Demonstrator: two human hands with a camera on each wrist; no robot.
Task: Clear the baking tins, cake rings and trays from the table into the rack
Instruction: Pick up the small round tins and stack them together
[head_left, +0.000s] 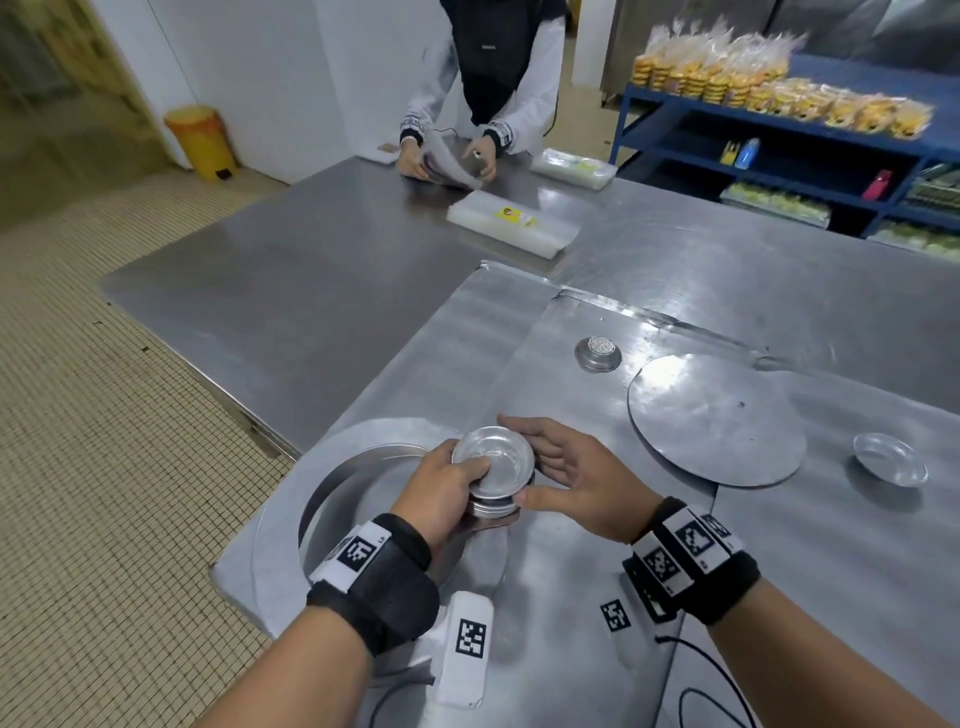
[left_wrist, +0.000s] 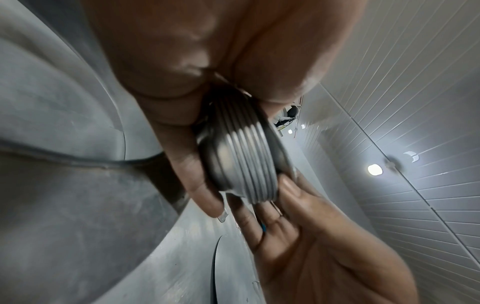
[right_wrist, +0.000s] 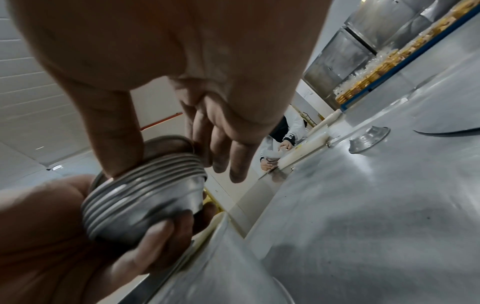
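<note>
While my left hand (head_left: 441, 486) grasps the stack of small tins (head_left: 492, 470) from the side and underneath, thumb hooked over the top rim, my right hand (head_left: 569, 475) lies beside it with fingers straight and relaxed, only its thumb (right_wrist: 114, 135) pressing the top tin's edge, so the whole load hangs on one grip. That stack sits at centre frame in the head view, raised off the worktop (head_left: 597, 561) above the large round tin (head_left: 332, 499) at lower left. From the left wrist view I count several nested rims (left_wrist: 249, 162), and they look loosely seated, so my worry is that a tilt lets the upper tins slide off and clatter down. Smooth metal under a one-sided hold could also spin out (the pictures are blurred here, which suggests the stack is in motion). Two more pieces wait on the worktop: a lone small tin (head_left: 889, 459) at far right and an upturned one (head_left: 598, 353) above centre, beside the flat round disc (head_left: 717, 418). Reaching for either with a full stack risks overloading my hold. I cannot see the rack, so the carry route is unknown, and the other person (head_left: 498, 78) at the far edge could cross it.
</note>
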